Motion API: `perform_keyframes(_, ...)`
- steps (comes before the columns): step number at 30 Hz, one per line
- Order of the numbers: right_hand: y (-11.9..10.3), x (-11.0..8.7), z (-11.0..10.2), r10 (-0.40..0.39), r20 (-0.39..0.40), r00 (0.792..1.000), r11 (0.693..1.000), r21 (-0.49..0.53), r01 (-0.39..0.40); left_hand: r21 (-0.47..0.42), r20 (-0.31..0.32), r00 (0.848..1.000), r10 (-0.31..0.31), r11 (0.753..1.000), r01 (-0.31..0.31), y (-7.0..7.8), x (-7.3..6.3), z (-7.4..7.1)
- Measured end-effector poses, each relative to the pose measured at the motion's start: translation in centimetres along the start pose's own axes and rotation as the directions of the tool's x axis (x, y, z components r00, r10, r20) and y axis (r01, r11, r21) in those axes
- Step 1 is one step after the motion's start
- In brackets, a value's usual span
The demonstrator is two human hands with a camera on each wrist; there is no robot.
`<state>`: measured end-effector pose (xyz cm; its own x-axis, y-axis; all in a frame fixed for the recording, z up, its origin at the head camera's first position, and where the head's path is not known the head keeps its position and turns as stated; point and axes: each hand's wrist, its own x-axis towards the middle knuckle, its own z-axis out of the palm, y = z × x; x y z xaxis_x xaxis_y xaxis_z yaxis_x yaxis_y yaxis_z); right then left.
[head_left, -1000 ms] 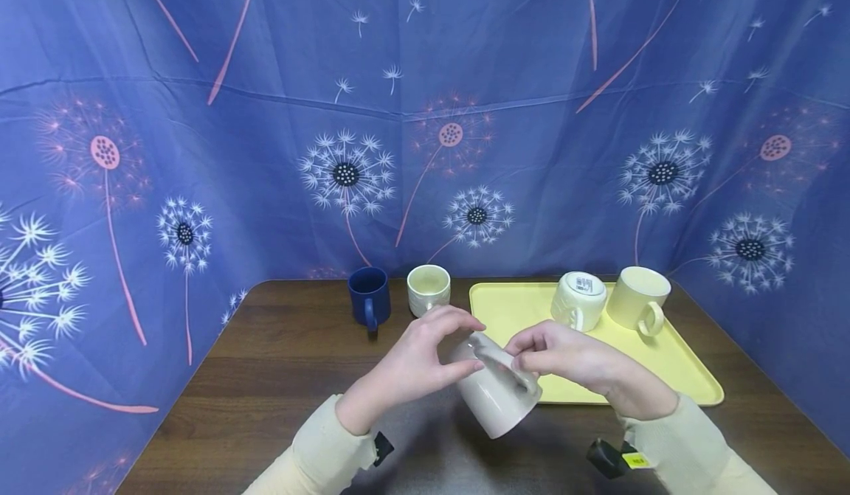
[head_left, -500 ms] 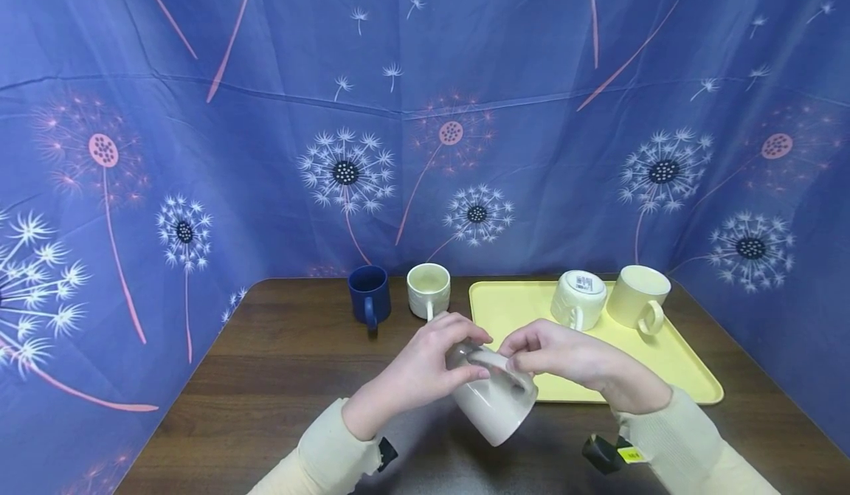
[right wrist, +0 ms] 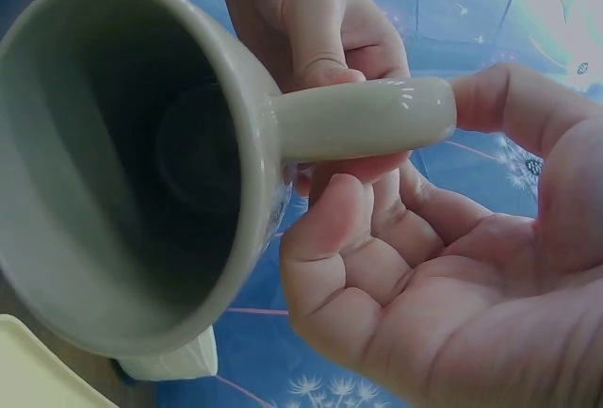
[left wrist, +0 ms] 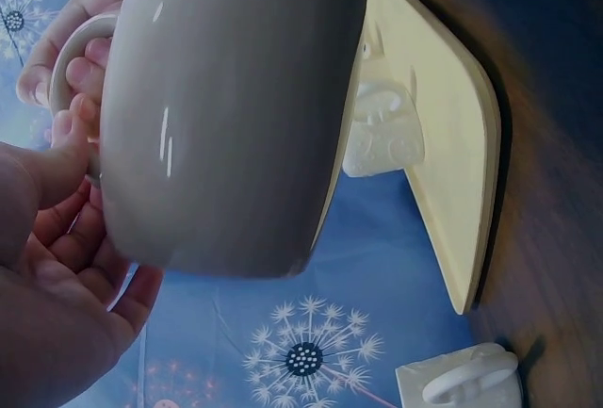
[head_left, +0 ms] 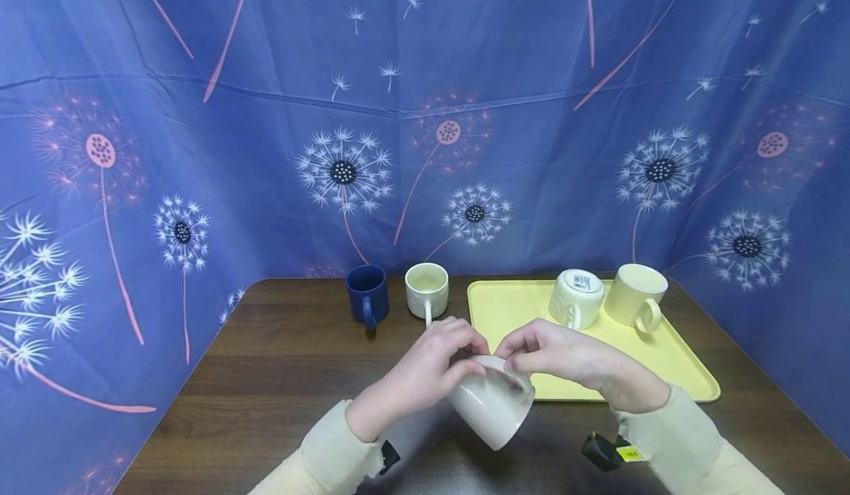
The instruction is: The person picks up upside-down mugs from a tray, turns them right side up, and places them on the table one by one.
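The left hand [head_left: 428, 369] is pinching the handle [right wrist: 367, 118] of a pale mug [head_left: 490, 410] between thumb and fingers, while the right hand [head_left: 567, 355] is gripping the same handle's outer curve. The mug is hanging tilted between and below both sets of fingers, above the brown table [head_left: 285, 384]. Beyond the right fingers a yellow tray [head_left: 677, 373] is lying, bearing an upturned white cup [head_left: 575, 297] and a cream mug [head_left: 635, 294]. Past the left fingers a small light cup [head_left: 426, 288] is standing; farther left, a blue mug [head_left: 367, 292].
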<state>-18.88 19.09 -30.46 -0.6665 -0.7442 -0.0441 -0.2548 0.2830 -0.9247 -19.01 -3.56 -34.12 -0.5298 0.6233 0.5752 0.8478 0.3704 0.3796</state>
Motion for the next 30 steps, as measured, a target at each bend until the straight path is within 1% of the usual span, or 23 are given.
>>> perform_keyframes(2, 0.0, 0.1, 0.1, -0.006, -0.009, 1.0, 1.0, -0.006, 0.006, 0.025, -0.012, 1.0, 0.004, 1.0, -0.004, 0.0, -0.1, 0.0)
perform_keyframes(7, -0.1, 0.2, 0.3, -0.005, -0.038, 0.999, 1.0, 0.008, 0.005, 0.049, -0.053, 0.999, 0.004, 0.999, -0.001, 0.2, -0.2, -0.1)
perform_keyframes(11, -0.1, 0.2, 0.4, -0.018, -0.046, 0.999, 1.0, 0.013, 0.018, 0.082, -0.079, 0.997, 0.018, 0.997, -0.012, 0.3, -0.2, -0.2)
perform_keyframes(14, 0.0, 0.2, 0.5, -0.035, -0.041, 0.999, 0.999, 0.006, 0.035, 0.11, -0.09, 0.996, 0.02, 0.994, -0.01, 0.4, -0.3, -0.3)
perform_keyframes(17, 0.0, 0.1, 0.7, -0.042, -0.053, 0.998, 0.999, -0.015, 0.041, 0.127, -0.091, 0.996, 0.007, 0.992, 0.005, 0.5, -0.4, -0.4)
perform_keyframes(20, -0.1, 0.0, 1.0, -0.052, -0.107, 0.993, 0.996, -0.074, 0.045, 0.129, -0.086, 0.996, -0.015, 0.991, 0.026, 0.5, -0.5, -0.4)
perform_keyframes(22, -0.1, -0.1, 1.3, -0.063, -0.156, 0.986, 0.992, -0.119, 0.044, 0.13, -0.084, 0.996, -0.03, 0.991, 0.041, 0.5, -0.7, -0.5)
perform_keyframes(25, 0.0, -0.1, 1.7, -0.089, -0.225, 0.97, 0.985, -0.165, 0.052, 0.128, -0.089, 0.995, -0.053, 0.99, 0.064, 0.4, -0.9, -0.5)
perform_keyframes(30, 0.4, -0.1, 2.2, -0.124, -0.321, 0.939, 0.981, -0.184, 0.067, 0.126, -0.125, 0.99, -0.065, 0.989, 0.081, 0.1, -1.1, -0.4)
